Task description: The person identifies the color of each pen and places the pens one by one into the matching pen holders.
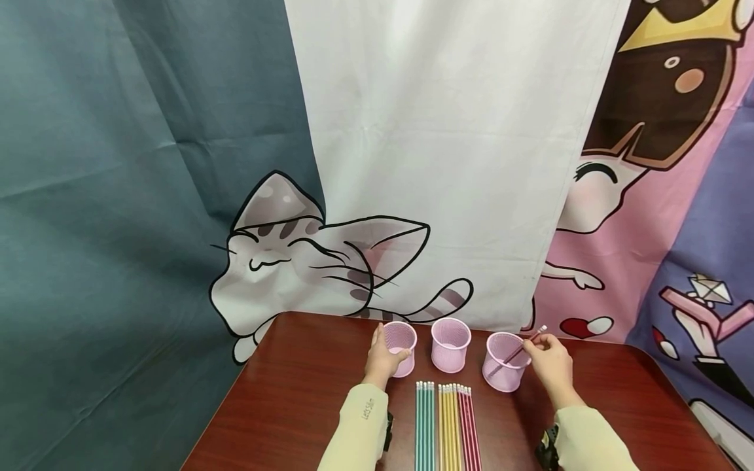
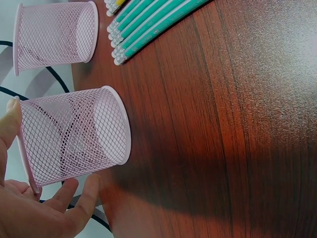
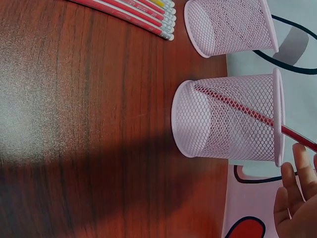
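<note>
On the left, my left hand (image 1: 381, 358) holds a pink mesh pencil cup (image 2: 74, 136), with the thumb at its rim and the fingers along its far side. My right hand (image 1: 550, 365) is at the rim of the right pink mesh cup (image 1: 503, 373), pinching a red pencil (image 3: 237, 106) near its eraser end. That pencil slants inside the cup, its lower end by the base. A third pink mesh cup (image 1: 450, 347) stands between these two. In the right wrist view, part of the right hand is cut off by the frame edge.
Green pencils (image 1: 424, 425), yellow pencils (image 1: 449, 425) and red pencils (image 1: 468, 428) lie in rows on the brown wooden table (image 1: 283, 405), eraser ends toward the cups. Behind the table's far edge hangs a printed curtain (image 1: 459, 163).
</note>
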`<state>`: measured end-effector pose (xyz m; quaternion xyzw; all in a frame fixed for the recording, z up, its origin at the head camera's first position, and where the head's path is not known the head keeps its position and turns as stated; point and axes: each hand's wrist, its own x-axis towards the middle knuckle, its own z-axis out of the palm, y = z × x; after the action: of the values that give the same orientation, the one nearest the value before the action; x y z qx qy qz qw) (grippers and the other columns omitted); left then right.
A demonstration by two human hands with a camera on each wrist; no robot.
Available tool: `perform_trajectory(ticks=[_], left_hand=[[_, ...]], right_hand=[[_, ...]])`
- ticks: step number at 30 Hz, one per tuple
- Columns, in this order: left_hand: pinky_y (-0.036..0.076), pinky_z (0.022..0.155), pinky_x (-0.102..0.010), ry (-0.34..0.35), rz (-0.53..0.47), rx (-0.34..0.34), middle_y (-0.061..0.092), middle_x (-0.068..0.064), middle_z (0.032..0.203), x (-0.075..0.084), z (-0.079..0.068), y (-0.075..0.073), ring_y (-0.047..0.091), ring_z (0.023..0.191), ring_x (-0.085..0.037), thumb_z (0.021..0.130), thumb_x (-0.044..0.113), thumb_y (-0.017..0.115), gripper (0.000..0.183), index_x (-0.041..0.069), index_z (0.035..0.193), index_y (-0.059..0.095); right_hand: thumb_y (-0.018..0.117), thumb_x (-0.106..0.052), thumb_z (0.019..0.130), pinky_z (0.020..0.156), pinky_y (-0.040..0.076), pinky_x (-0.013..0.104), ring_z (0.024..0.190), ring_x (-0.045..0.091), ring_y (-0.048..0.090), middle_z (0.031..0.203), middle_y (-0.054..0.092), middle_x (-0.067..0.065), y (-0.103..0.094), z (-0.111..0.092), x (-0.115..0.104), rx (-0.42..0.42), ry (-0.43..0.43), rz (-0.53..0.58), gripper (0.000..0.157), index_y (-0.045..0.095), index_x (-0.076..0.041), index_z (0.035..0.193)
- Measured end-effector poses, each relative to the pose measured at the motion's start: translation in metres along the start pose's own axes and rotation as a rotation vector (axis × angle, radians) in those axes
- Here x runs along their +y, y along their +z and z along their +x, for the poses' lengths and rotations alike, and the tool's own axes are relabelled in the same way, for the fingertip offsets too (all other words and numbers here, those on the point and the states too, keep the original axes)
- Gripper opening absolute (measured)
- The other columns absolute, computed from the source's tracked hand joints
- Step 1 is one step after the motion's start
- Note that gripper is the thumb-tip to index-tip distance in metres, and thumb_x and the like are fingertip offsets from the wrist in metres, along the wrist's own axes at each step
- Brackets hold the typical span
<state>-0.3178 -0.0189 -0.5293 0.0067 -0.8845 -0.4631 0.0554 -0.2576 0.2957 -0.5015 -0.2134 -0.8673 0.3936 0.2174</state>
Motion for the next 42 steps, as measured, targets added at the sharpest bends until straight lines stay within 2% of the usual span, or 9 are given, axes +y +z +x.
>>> perform_trajectory(ticks=[17,26,33,42], left_hand=[[0.040,0.091,-0.053,-0.008,0.004,-0.004,0.030,-0.017,0.146,0.002,-0.001,-0.001,0.045,0.116,-0.045,0.070,0.021,0.081,0.094,0.003,0.144,0.027],[0.040,0.092,-0.052,-0.013,0.011,0.010,0.032,-0.017,0.145,0.001,-0.001,-0.001,0.045,0.116,-0.045,0.069,0.021,0.082,0.095,0.003,0.144,0.028],[0.040,0.093,-0.051,-0.006,0.009,-0.001,0.030,-0.018,0.145,0.001,0.000,0.001,0.044,0.118,-0.044,0.069,0.021,0.081,0.095,0.003,0.145,0.026],[0.039,0.092,-0.052,-0.008,0.011,-0.001,0.030,-0.018,0.145,0.002,-0.001,-0.001,0.045,0.117,-0.045,0.070,0.021,0.081,0.094,0.002,0.144,0.027]], right_hand=[[0.059,-0.028,0.087,0.063,0.040,0.035,0.082,0.034,0.058,0.084,0.065,0.017,-0.001,-0.001,0.002,-0.006,0.002,-0.002,0.031,0.063,0.002,0.095],[0.055,-0.036,0.090,0.082,0.040,0.051,0.102,0.044,0.051,0.111,0.060,0.025,-0.002,0.001,0.006,-0.044,0.024,-0.005,0.045,0.063,0.003,0.109],[0.054,-0.034,0.090,0.086,0.038,0.052,0.108,0.047,0.047,0.118,0.055,0.026,-0.004,0.000,0.009,-0.066,0.036,-0.015,0.046,0.060,0.004,0.116],[0.053,-0.036,0.091,0.087,0.038,0.053,0.108,0.048,0.046,0.119,0.054,0.028,-0.005,0.000,0.016,-0.070,0.040,-0.018,0.049,0.058,0.004,0.118]])
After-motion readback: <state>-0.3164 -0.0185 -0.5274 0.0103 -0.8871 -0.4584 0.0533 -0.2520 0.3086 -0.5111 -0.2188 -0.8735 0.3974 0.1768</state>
